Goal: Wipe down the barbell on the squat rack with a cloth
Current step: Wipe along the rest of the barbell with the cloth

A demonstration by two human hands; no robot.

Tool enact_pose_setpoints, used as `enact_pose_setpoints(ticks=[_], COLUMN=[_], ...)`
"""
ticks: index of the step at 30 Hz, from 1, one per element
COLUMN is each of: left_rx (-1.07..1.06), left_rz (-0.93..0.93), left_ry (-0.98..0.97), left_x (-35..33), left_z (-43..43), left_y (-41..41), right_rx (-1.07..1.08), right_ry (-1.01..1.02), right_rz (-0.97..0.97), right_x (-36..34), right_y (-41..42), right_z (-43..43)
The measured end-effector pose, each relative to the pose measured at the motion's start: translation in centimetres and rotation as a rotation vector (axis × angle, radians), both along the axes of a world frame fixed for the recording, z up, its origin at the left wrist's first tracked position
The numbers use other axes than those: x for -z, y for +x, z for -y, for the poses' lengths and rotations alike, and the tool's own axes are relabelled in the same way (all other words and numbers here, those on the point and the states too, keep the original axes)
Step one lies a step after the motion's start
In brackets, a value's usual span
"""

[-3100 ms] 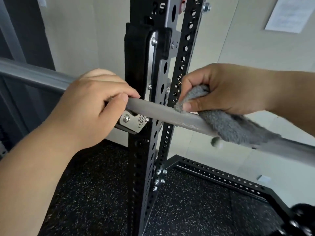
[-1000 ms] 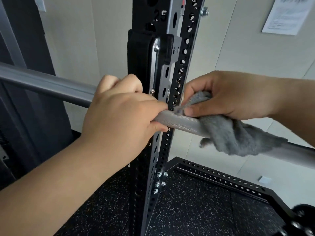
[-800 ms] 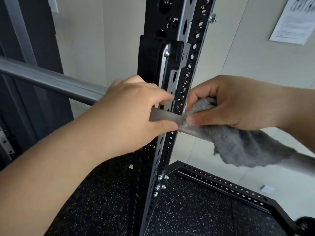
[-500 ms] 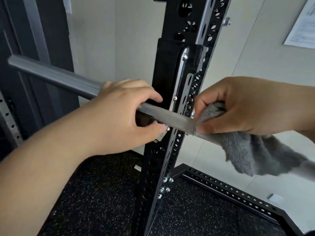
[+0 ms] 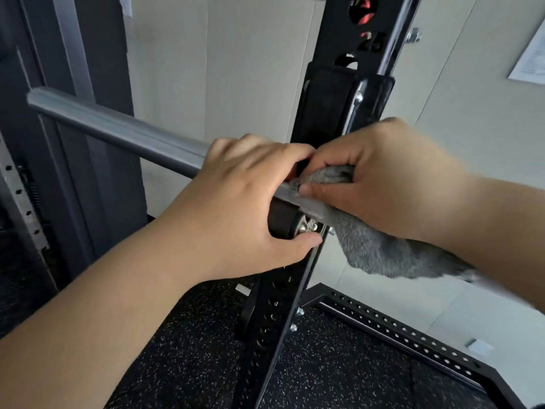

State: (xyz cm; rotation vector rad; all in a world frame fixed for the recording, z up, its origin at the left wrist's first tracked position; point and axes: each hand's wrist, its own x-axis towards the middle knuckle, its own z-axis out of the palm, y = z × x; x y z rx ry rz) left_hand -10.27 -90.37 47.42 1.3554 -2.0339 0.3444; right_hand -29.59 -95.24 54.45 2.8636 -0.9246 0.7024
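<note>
A grey steel barbell [image 5: 118,131] runs from upper left down to the right and lies in the black hook [image 5: 283,219] of the squat rack upright [image 5: 339,98]. My left hand [image 5: 247,208] grips the bar just left of the upright, its thumb under the hook. My right hand [image 5: 392,178] holds a fuzzy grey cloth [image 5: 383,252] wrapped round the bar right beside the upright, nearly touching my left hand. The cloth's loose end hangs down to the right. The bar under both hands is hidden.
The black perforated rack base [image 5: 398,329] runs along the speckled rubber floor [image 5: 339,364]. A dark door frame [image 5: 88,84] and another perforated rail [image 5: 20,202] stand at the left. The pale wall behind carries a paper sheet [image 5: 528,63].
My right hand has slid the cloth leftward along the bar until it reaches the upright and my left hand. The view has shifted, with the bar's left end now visible.
</note>
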Motion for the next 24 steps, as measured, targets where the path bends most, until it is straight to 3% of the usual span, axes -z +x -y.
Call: enact_pose_setpoints(ticks=[5, 7, 14, 17, 21, 24], left_rx=[0.006, 0.000, -0.096, -0.058, -0.011, -0.005], left_rz=[0.021, 0.062, 0.228, 0.180, 0.168, 0.207], left_ry=[-0.006, -0.027, -0.047, -0.019, -0.042, -0.066], left_x=[-0.2, -0.5, -2.0, -2.0, -1.3, -1.0], left_z=[-0.3, -0.4, -0.9, -1.2, -1.5, -1.6], left_y=[0.1, -0.1, -4.0, -4.3, -4.8, -6.5], right_rx=[0.028, 0.018, 0.147, 0.209, 0.432, 0.570], right_ry=[0.139, 0.128, -0.179, -0.160, -0.241, -0.363], right_rz=[-0.095, -0.030, 0.025, -0.032, -0.045, -0.058], right_x=[-0.9, -0.6, 2.0, 2.7, 3.7, 5.1], right_y=[-4.0, -5.9, -3.5, -6.9, -13.4, -13.6], right_z=[-1.4, -2.4, -1.5, -3.1, -7.0, -8.0])
